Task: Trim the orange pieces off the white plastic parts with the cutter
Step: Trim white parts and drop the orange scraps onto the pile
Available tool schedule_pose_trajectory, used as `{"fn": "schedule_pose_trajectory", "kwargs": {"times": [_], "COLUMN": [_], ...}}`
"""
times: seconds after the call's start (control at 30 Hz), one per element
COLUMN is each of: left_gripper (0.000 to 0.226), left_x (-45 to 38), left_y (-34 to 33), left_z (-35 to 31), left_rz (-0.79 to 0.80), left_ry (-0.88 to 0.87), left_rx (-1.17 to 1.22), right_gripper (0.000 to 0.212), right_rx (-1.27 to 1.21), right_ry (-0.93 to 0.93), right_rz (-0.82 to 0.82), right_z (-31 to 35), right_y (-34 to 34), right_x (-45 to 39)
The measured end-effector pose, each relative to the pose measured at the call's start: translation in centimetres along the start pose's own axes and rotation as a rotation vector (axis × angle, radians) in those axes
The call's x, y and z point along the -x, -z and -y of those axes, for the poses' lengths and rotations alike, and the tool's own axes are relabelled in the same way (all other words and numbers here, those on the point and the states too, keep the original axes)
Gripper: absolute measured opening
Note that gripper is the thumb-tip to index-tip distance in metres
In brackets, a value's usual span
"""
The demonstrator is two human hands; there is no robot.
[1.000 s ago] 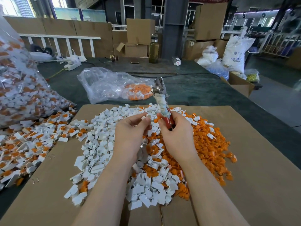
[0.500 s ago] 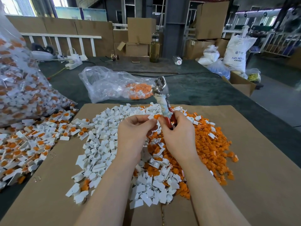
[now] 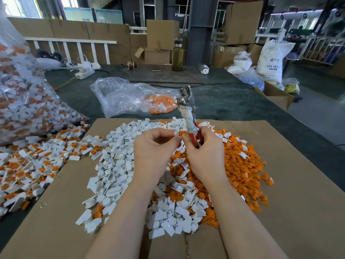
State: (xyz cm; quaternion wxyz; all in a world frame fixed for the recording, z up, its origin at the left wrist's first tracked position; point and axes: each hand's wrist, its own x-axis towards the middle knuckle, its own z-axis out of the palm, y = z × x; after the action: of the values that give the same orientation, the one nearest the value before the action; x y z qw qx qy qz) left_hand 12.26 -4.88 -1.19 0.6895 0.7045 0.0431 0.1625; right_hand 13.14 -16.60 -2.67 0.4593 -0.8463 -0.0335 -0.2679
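My right hand (image 3: pixel 204 156) grips the red handles of the cutter (image 3: pixel 187 109), whose metal jaws point up and away; one handle is wrapped in white cloth. My left hand (image 3: pixel 155 148) pinches a small white plastic part with an orange piece (image 3: pixel 178 133) right beside the right thumb. Both hands hover over the cardboard sheet (image 3: pixel 291 184). Below them lie a heap of white parts (image 3: pixel 115 165) on the left and a heap of orange pieces (image 3: pixel 240 165) on the right.
Untrimmed white-and-orange parts (image 3: pixel 33 165) spill from a big clear bag (image 3: pixel 24 94) at the left. A smaller clear bag (image 3: pixel 130 98) with orange pieces lies behind the cardboard. Boxes, a bottle (image 3: pixel 177 55) and white sacks (image 3: pixel 270 60) stand at the back.
The hands have drawn slightly nearer and lower, and the white part with its orange piece now shows between the fingertips. The cutter stays upright in the right hand.
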Motion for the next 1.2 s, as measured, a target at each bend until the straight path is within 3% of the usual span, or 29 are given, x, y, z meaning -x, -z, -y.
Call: {"fn": "schedule_pose_trajectory", "kwargs": {"times": [0.53,0.8,0.87,1.2], "left_gripper": [0.021,0.015,0.015,0.012], "left_x": [-0.2,-0.5,-0.5,-1.4], "left_y": [0.0,0.1,0.3,1.5], "left_z": [0.2,0.6,0.7,0.9], "left_rz": [0.006,-0.050,-0.050,-0.063], "left_ry": [-0.030,-0.019,-0.018,-0.007], "left_rx": [-0.055,-0.050,-0.043,0.224], "right_gripper": [0.018,0.003,0.012,0.014], "right_rx": [0.023,-0.054,-0.125,-0.237], "right_ry": [-0.029,-0.063,-0.096,-0.193], "right_rz": [0.109,0.190,0.226,0.480], "right_z": [-0.2,-0.2,-0.2,-0.4], "right_y": [0.2,0.1,0.4,2.6], "right_x": [-0.2,-0.2,-0.3,-0.4]}}
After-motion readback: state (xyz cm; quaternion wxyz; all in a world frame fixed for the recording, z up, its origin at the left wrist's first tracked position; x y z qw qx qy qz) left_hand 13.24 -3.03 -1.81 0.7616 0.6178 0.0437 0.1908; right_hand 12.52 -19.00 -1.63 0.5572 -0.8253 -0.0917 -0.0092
